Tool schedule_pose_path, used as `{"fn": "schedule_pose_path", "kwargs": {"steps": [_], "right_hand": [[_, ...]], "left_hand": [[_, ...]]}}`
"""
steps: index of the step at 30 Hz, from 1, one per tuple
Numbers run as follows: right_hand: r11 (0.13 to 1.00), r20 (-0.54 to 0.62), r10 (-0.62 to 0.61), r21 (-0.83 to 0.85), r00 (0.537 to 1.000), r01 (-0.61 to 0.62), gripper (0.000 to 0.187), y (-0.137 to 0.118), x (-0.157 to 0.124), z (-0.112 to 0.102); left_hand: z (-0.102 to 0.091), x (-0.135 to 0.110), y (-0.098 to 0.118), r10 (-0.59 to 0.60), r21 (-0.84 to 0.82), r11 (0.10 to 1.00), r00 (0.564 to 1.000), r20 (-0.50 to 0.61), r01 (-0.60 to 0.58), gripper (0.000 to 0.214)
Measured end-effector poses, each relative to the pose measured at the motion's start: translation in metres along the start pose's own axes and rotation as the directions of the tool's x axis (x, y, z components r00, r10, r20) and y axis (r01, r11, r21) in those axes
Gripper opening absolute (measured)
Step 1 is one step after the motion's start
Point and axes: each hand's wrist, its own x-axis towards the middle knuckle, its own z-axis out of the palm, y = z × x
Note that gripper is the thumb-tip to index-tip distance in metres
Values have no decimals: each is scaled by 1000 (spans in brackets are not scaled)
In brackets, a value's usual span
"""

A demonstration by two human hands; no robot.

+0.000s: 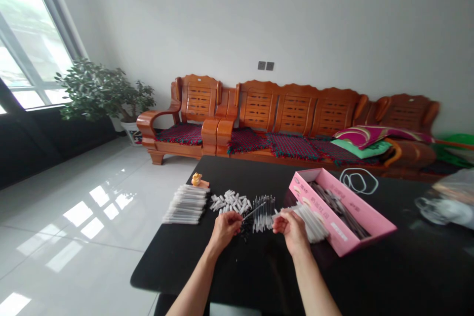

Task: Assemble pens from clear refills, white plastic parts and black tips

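My left hand (224,228) pinches a thin pen refill (254,211), which slants up to the right toward a dark end. My right hand (291,229) is closed, fingertips together, on what looks like a whitish pen barrel (276,214); most of it is hidden. Between my hands lies a row of pen refills (263,215). Small black pieces (246,231) lie beside my left fingers, and a heap of short white pen parts (230,201) is just behind. A pile of translucent white barrels (313,223) sits beyond my right hand.
At the left, a stack of white pens (185,205) lies near a small yellow figurine (197,179). A pink box (342,207) of dark sticks stands at the right, with white loops (358,181) behind it and plastic bags (450,202) farther right. A wooden sofa (296,108) borders the black table (259,276).
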Motion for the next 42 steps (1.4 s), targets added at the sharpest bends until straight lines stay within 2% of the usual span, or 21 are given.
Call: {"fn": "schedule_pose_path", "kwargs": {"steps": [3, 7, 17, 22, 27, 32, 35, 39, 42], "right_hand": [[998, -43, -62, 18, 997, 63, 27, -2, -3, 12], [992, -82, -120, 26, 989, 122, 30, 0, -7, 18], [993, -70, -122, -12, 990, 121, 32, 3, -6, 15], [995, -62, -93, -30, 994, 91, 32, 4, -6, 13], [998, -27, -35, -45, 999, 34, 31, 13, -12, 19], [995, 64, 96, -18, 993, -96, 24, 30, -21, 28], [973, 76, 178, 137, 981, -187, 17, 28, -19, 22], [908, 50, 188, 371, 981, -193, 8, 18, -12, 8], [887, 75, 208, 406, 975, -221, 8, 19, -13, 7]], "left_hand": [[-9, -7, -2, -17, -19, 1000, 1000, -6, 17, 20], [-11, -15, -4, -31, -32, 999, 1000, 1, 31, 22], [-6, -18, 4, 10, 26, 1000, 1000, 19, -10, 20], [-6, -19, 4, 13, 38, 999, 1000, 24, -14, 20], [4, -21, 15, 20, 37, 999, 999, 36, -22, 21], [22, -19, 28, 81, -113, 991, 995, 64, -74, 28], [14, -13, 26, 91, -149, 984, 994, -57, -99, 39], [-9, -9, 11, 44, 10, 999, 944, -328, -43, 30], [-14, -11, -2, 30, 163, 986, 938, -346, 29, 20]]}}
